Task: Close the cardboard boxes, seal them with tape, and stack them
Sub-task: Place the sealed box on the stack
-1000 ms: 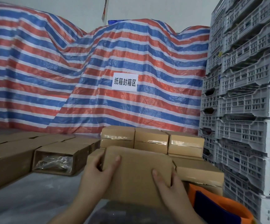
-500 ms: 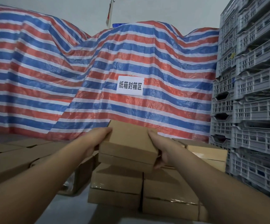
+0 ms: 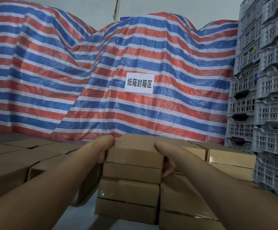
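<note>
Now, box: a closed cardboard box (image 3: 134, 156) at lower centre, on a taped box (image 3: 128, 198)
Left hand (image 3: 104, 151): grips the box's left side
Right hand (image 3: 165, 156): grips its right side
Right of frame: more taped boxes (image 3: 229, 161), grey crates (image 3: 264, 97)
Behind: striped tarp (image 3: 68, 72)

Counted two hands, a left hand (image 3: 105, 150) and a right hand (image 3: 166, 155), with one box (image 3: 135, 155) between them. Saw one paper sign (image 3: 139, 83), one striped tarp (image 3: 52, 80) and two columns of grey crates (image 3: 276, 105). Could not total the other cardboard boxes (image 3: 128, 195), several partly hidden by arms.
</note>
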Demonstrator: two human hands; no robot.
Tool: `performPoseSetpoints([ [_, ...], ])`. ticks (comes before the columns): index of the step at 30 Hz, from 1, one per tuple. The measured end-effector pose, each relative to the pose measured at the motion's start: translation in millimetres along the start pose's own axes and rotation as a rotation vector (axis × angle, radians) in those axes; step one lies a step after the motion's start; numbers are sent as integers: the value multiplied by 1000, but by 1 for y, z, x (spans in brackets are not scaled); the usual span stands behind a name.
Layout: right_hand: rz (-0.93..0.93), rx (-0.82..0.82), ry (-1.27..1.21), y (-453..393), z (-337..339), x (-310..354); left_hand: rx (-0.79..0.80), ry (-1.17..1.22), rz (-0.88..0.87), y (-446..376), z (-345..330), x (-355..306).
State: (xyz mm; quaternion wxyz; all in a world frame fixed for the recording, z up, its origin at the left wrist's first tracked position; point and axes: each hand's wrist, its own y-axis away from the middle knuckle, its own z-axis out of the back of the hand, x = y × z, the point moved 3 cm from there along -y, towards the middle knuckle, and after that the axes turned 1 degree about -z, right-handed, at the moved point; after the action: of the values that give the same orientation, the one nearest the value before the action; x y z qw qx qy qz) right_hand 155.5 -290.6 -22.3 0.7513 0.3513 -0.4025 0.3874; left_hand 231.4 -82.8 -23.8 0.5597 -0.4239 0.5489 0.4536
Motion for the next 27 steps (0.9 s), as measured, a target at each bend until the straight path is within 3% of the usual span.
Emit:
performPoseSetpoints([
  [5,8,-49,36,1,0,2,-29,98,-63,-3,1,0],
  [8,31,-100,0,6,2,2,-191,54,-154,6,2,1],
  [11,334,-321,146,19,8,3,-427,-181,-372,23,13,4],
  [13,575,-538,263,41,10,0,-460,-231,-536,45,18,10],
  [15,784,-615,233,64,2,-8,-433,-244,-619,70,20,20],
  [18,948,-560,184,92,-26,-27,-336,-303,-650,104,23,42],
  [21,958,-430,152,114,-61,-52,-274,-414,-623,134,32,63],
  [27,955,-312,298,143,-126,-81,-333,-579,-616,177,72,85],
])
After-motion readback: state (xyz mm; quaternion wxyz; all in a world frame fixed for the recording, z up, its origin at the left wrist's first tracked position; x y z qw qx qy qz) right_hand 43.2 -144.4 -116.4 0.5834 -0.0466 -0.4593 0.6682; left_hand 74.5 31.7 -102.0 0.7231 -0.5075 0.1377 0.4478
